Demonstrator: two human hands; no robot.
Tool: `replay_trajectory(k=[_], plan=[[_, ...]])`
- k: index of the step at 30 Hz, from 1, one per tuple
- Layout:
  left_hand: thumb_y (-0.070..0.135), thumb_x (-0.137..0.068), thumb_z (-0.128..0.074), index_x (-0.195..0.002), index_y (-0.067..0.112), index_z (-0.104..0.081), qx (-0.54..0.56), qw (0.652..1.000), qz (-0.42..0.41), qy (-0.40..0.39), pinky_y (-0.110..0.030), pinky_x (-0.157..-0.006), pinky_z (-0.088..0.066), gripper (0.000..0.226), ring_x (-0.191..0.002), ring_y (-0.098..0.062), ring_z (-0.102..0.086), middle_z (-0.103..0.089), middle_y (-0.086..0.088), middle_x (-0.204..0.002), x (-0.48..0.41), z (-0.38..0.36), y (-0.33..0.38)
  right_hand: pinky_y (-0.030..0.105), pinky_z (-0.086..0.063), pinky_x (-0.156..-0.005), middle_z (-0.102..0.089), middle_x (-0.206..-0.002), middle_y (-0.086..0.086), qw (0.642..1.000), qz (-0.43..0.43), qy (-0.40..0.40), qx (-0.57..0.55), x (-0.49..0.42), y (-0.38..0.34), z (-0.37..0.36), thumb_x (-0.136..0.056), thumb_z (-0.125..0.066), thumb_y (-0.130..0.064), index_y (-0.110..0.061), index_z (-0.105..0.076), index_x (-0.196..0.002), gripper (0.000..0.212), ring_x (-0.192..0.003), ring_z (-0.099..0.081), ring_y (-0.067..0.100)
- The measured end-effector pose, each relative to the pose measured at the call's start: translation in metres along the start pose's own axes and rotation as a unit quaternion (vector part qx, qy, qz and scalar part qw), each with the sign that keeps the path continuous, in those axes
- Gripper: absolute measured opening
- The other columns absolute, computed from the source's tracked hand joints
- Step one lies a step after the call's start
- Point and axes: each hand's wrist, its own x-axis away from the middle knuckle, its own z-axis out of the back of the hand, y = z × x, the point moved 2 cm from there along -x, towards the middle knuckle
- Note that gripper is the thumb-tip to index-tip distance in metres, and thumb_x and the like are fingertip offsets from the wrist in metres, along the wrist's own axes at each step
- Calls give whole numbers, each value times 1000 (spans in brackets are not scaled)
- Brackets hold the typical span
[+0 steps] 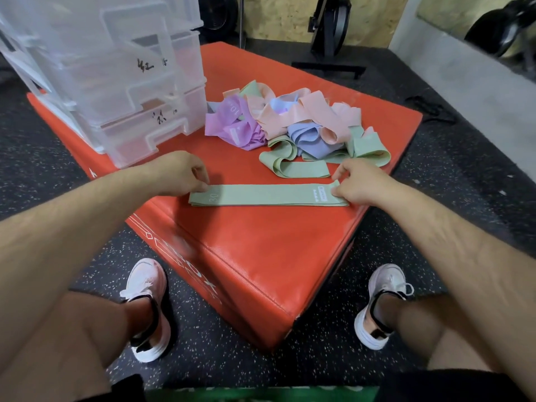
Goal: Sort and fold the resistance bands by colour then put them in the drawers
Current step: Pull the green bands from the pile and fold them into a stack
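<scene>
Pale green stretch fabric, the green band (266, 194) lies flattened into a straight double-layered strip across the near half of the red padded box (261, 250), its right end reaching almost to the box's right edge. The left hand (179, 172) pinches the end marked 30 between curled fingers and thumb. The right hand (356, 181) pinches the other end, by the printed label, where a corner of the top layer is lifted slightly.

It looks light, limp and a little springy, the kind of thing that will neither slip nor break but may uncurl once let go. For the fold, the ends seem the best place to hold it. One end can be carried over onto the other, then the crease pressed flat so that it holds.

Farther back on the box, toward its right corner, sits the pile (290, 126) of unsorted bands in pink, lilac, blue and green. A loose green loop trails from it, just behind the flat strip and not touching it. On the box's far left corner stand the drawers (116, 82), clear plastic, stacked, with handwritten labels. Their fronts appear closed, so one will need pulling out before the folded band goes in.
</scene>
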Motion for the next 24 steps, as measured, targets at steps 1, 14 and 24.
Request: replay_trajectory(k=[1, 14, 24], plan=[[20, -83, -76, -83, 26, -71, -3, 1000, -7, -2, -26, -68, -42, 8, -88, -17, -61, -69, 3, -92, 0, 0, 0, 29, -42, -68, -63, -98, -2, 1000, 5, 1, 12, 1, 1, -1, -83, -73, -17, -20, -65, -105, 23, -84, -59, 18], [27, -71, -87, -115, 23, -66, -30, 993, -112, -38, -34, -91, -42, 49, -101, -20, -53, -55, 0, -106, 19, -5, 12, 41, -39, -109, -52, -133, -2, 977, 150, -75, 133, 19, 6, 1, -85, -77, -41, -35, -58, -136, 54, -125, -49, 20], [42, -75, -80, -120, 29, -60, -66, 991, -107, -55, -36, -98, -44, 51, -106, -20, -53, -51, 2, -111, 6, -10, 22, 42, -37, -110, -51, -135, -2, 969, 168, 2, 182, 23, -8, 3, -88, -61, -60, -40, -54, -138, 55, -132, -38, 23]])
